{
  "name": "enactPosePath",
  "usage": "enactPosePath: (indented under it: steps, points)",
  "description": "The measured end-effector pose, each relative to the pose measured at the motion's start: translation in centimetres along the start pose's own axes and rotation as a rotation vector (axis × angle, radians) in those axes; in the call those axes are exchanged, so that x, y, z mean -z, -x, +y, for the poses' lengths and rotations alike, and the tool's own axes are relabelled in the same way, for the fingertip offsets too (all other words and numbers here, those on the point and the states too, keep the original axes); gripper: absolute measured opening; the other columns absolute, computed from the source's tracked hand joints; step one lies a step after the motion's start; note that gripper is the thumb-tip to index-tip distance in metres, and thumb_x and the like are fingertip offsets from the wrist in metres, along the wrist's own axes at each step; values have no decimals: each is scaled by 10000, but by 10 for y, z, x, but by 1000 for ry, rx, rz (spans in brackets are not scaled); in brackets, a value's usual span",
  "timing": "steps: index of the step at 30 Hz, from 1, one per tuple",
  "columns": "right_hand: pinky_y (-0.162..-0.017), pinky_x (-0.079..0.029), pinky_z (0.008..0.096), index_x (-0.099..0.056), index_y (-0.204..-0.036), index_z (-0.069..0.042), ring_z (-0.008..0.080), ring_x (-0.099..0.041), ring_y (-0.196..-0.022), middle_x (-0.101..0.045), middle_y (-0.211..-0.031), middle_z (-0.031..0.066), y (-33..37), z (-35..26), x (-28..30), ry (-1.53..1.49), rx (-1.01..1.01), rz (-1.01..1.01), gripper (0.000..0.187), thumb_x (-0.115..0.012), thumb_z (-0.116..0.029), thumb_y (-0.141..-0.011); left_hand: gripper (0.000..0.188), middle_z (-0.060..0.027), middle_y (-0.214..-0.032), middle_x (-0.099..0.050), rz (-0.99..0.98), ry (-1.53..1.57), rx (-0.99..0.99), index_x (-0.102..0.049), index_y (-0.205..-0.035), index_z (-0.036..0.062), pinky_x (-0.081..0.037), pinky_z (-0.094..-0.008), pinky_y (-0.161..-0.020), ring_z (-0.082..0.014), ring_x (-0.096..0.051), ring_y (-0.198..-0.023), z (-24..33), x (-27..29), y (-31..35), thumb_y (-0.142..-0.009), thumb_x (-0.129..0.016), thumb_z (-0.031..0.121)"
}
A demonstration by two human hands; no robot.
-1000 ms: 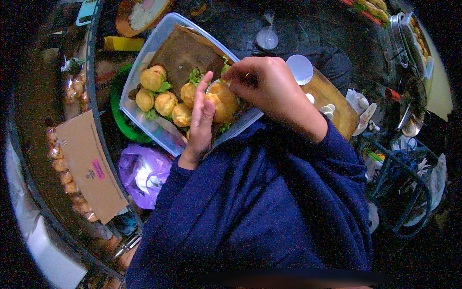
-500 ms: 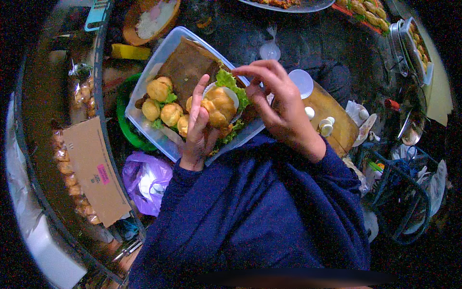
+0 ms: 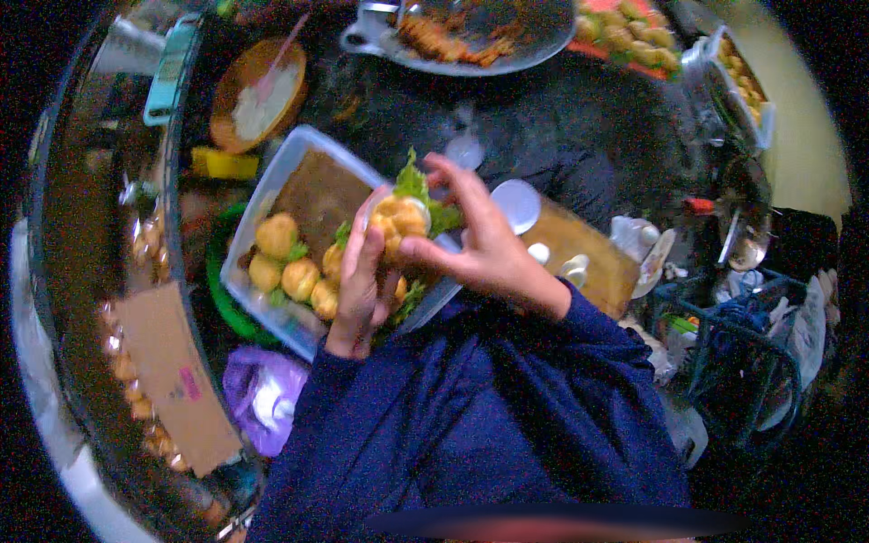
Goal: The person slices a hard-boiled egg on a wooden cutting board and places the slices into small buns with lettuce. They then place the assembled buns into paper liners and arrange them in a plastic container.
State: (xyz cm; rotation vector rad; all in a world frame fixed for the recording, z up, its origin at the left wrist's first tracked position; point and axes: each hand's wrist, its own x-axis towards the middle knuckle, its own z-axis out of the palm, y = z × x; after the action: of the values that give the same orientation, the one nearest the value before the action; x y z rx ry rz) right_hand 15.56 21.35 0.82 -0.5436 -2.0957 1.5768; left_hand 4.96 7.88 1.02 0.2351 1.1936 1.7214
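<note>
Over the plastic tub sits a golden bun point(image 3: 396, 223) with green lettuce point(image 3: 413, 181) sticking out of its far side and a white rim showing beside it. My left hand point(image 3: 364, 294) is closed around the bun from the left and below. From the right, my right hand point(image 3: 493, 249) has its thumb against the bun and its fingers curved round the lettuce edge. Several similar buns with lettuce point(image 3: 300, 279) lie in the left and near part of the clear tub point(image 3: 243, 226). Brown paper point(image 3: 317, 190) lines part of the tub.
To the right, a wooden board point(image 3: 605, 271) carries a boiled egg point(image 3: 539, 252) and egg pieces point(image 3: 574, 268), beside a round white lid point(image 3: 518, 206). A wok point(image 3: 534, 50) with orange-brown food stands at the back. A wooden bowl point(image 3: 224, 127), purple bag point(image 3: 237, 385) and cardboard point(image 3: 167, 362) are left.
My right hand has come in from beside the bun, and its thumb now rests against it. The left fingers have closed more round the bun. The whole view has shifted.
</note>
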Motion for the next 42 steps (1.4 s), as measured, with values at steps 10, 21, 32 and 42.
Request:
enactPosePath:
  steps: [10,21,32,42]
  points:
    - [-878,-469,255,-402,-1334,-38,110,-546,-1060,-560,-1188,59,-27,17,73,-414,-303,-162,598,-706,-225,-855,489,-101,-1227,-547,-239,-164,-1,-371,-1352,14,-425,-310,-977,-171,-547,-1114,-5,-56,-73,-974,-512,290]
    - [-757,-560,371,-462,-1285,-98,207,-623,-996,-587,-1142,69,-93,73,164,-711,-487,68,606,-739,-310,-790,603,-115,-1454,-311,-259,-411,-97,-241,-1455,45,-355,-337,-1014,-218,-351,-1306,-12,-82,-140,-985,-431,371]
    - [-542,-555,346,-463,-1119,25,232,-656,-715,-625,-923,138,-326,260,398,-308,-232,791,677,-809,-374,-695,590,-105,-1405,-414,21,-796,-80,-385,-1355,34,-352,-373,-1005,-187,-384,-1277,-3,-16,-137,-935,-468,440]
    - [-434,-478,339,-639,-872,-56,177,-622,-554,-661,-748,89,-379,306,409,95,-416,449,283,-754,-292,-766,398,-132,-1375,-439,109,-659,-68,-462,-1289,15,-247,-385,-1099,-226,-362,-1317,-3,-22,-149,-962,-449,242]
